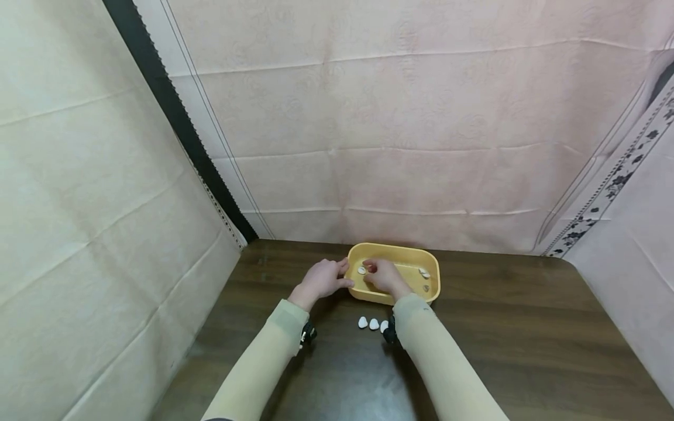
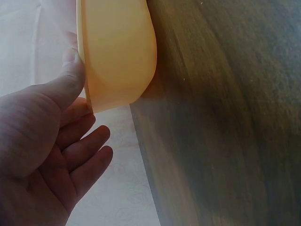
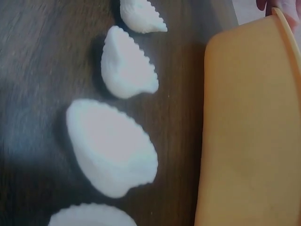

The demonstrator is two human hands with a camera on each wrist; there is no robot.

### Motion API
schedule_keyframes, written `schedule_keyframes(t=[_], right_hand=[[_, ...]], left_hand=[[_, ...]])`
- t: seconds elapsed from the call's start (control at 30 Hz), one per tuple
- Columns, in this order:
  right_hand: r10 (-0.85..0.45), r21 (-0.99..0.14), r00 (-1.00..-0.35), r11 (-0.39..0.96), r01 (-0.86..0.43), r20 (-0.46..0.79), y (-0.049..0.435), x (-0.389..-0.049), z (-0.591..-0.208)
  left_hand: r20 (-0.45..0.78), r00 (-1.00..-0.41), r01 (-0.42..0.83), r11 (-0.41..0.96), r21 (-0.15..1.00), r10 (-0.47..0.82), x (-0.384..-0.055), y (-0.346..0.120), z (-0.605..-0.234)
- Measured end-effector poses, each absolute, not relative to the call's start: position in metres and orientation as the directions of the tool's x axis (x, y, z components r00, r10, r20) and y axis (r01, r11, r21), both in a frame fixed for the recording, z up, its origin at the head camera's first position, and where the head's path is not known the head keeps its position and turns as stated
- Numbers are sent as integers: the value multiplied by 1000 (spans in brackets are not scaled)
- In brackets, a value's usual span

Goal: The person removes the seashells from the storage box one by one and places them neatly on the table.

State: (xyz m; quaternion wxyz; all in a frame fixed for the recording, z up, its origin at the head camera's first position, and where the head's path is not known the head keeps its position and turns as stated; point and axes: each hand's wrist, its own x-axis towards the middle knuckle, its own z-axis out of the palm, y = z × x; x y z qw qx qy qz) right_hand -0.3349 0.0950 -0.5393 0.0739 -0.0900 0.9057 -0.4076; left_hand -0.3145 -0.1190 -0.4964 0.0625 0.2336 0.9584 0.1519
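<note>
A yellow plastic tray (image 1: pixel 405 252) stands on the table near its back edge. At the tray's left end, my left hand (image 1: pixel 322 279) pinches the rim between thumb and forefinger; the other fingers are loosely bent in the left wrist view. Inside the tray is my right hand (image 1: pixel 387 277), its fingers bent down near a pale seashell (image 1: pixel 361 270); whether it pinches anything is hidden. More shells (image 1: pixel 424 273) lie at the tray's right side. In front of the tray, white ribbed seashells (image 3: pixel 113 148) form a row on the table, partly covered by my right wrist in the head view.
The dark brown wooden table (image 1: pixel 526 316) extends to both sides of the tray. Pale cloth (image 1: pixel 411 134) hangs behind the table, with further cloth panels at left and right. Each wrist wears a dark strapped device (image 1: pixel 308 333).
</note>
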Motion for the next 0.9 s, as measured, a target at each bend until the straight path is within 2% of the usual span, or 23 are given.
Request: schedule_keyframes(t=[0.43, 0.9], right_hand=[[-260, -706, -965, 690, -161, -34, 89, -337, -541], [-210, -702, -975, 705, -103, -68, 87, -337, -541]], left_hand=[[-52, -883, 428, 847, 316, 466, -315, -120, -497], [-33, -890, 419, 847, 328, 454, -312, -120, -497]])
